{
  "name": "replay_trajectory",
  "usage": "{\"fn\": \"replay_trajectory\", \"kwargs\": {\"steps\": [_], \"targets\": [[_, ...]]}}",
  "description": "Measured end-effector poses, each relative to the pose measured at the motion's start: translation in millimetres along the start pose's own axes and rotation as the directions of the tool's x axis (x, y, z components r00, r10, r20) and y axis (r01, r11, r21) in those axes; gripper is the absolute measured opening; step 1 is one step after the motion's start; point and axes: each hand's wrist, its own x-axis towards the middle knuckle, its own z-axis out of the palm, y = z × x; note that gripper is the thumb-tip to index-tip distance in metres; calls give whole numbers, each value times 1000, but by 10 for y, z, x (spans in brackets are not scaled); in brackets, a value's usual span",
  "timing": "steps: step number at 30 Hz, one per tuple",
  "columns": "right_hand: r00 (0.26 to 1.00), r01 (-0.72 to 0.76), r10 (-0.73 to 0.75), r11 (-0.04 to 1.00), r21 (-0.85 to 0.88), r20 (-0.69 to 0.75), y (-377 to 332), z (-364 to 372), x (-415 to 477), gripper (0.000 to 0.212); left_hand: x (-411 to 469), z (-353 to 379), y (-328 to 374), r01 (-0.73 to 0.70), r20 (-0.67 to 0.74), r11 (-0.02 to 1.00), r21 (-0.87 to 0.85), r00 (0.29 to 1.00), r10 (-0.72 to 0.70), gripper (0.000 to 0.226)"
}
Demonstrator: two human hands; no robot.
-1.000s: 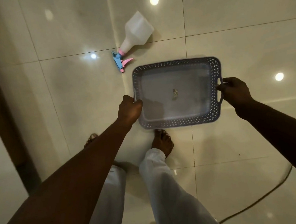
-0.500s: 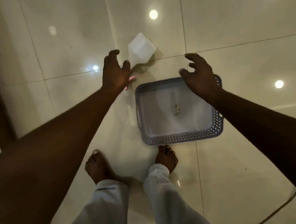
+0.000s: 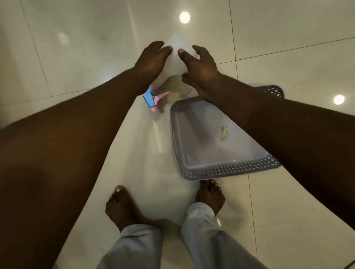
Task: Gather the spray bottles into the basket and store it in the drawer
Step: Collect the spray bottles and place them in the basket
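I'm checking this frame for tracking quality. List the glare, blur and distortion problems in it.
Head view: round ceiling-light reflections glare off the glossy cream tiled floor; the white plastic spray bottle nearly washes out against it, edges soft with blur. Both hands, left and right, look slightly smeared. Wide-angle distortion swells the forearms and bends tile lines. The grey perforated plastic basket stays fairly sharp.

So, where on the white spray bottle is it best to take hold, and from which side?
Probably the wide white body of the spray bottle, from its two flanks. It lies with the blue-and-pink trigger head pointing toward the person, small and awkward to hold. The left hand and right hand already flank the body.
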Motion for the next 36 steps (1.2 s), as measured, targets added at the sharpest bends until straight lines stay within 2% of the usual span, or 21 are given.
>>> {"fn": "replay_trajectory", "kwargs": {"steps": [4, 7, 10, 15, 19, 23, 25, 27, 30, 36], "targets": [[998, -11, 7, 998, 63, 60, -196, -103, -362, 61, -343, -322, 148, -46, 5, 999, -23, 999, 46, 45], [994, -67, 65, 998, 14, 93, -284, -279, -688, 53, -663, -492, 267, 40, 93, 995, -94, 995, -31, 42], [979, -183, 183, 983, -9, 90, -223, -450, -943, 40, -1006, -444, 273, 162, 182, 976, -143, 974, -135, 45], [926, -361, 364, 931, -47, 100, 103, -668, -1178, 50, -1380, -41, 56, 353, 188, 891, -286, 932, -309, 47], [881, -460, 462, 887, -37, 108, 385, -781, -1152, 60, -1408, 369, -196, 447, 166, 810, -378, 894, -416, 39], [850, -518, 516, 855, -9, 101, 546, -803, -975, 60, -1267, 675, -405, 448, 74, 810, -377, 887, -456, 40], [810, -579, 574, 816, 2, 117, 569, -808, -876, 60, -1174, 758, -454, 440, 41, 817, -373, 888, -459, 40], [773, -626, 618, 780, 7, 144, 594, -814, -788, 60, -1086, 806, -478, 438, 32, 818, -372, 887, -460, 48], [760, -635, 630, 772, -21, 157, 649, -809, -677, 64, -992, 833, -496, 429, 19, 824, -370, 890, -455, 57], [737, -658, 653, 752, -35, 175, 738, -752, -508, 70, -919, 870, -519, 426, -20, 842, -331, 889, -457, 43]]}}
